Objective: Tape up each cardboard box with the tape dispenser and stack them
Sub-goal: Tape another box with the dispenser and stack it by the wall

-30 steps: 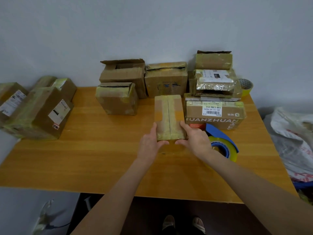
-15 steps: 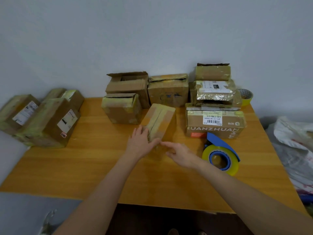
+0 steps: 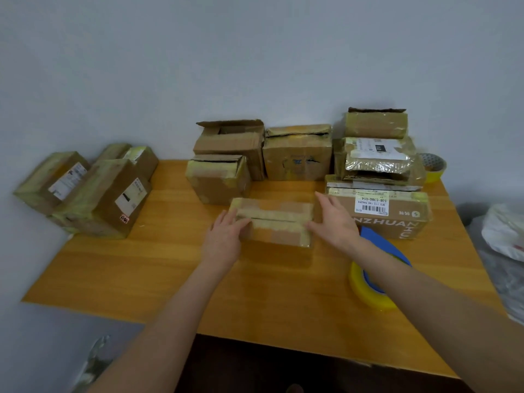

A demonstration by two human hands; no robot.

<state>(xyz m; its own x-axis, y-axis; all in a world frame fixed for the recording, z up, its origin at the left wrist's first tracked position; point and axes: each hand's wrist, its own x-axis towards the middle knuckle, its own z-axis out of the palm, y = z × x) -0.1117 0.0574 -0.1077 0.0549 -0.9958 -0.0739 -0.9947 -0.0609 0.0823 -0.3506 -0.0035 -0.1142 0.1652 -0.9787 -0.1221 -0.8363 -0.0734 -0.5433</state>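
A small flat cardboard box [image 3: 273,221] with yellowish tape along its top seam lies crosswise at the middle of the wooden table [image 3: 175,273]. My left hand [image 3: 224,236] holds its left end, fingers curled over the top edge. My right hand [image 3: 334,222] grips its right end. A blue tape dispenser with a yellow roll [image 3: 374,282] lies on the table at the right, partly behind my right forearm.
Taped boxes [image 3: 93,191] are piled at the table's left edge. Several more boxes [image 3: 297,154] stand along the back wall, some with open flaps, and a stack [image 3: 377,177] rises at the back right beside a spare tape roll [image 3: 433,167]. Plastic bags [image 3: 502,239] lie beyond the right edge.
The small box has been turned from lengthwise to crosswise on the table. My left hand has gone to its left end and my right hand to its right end.
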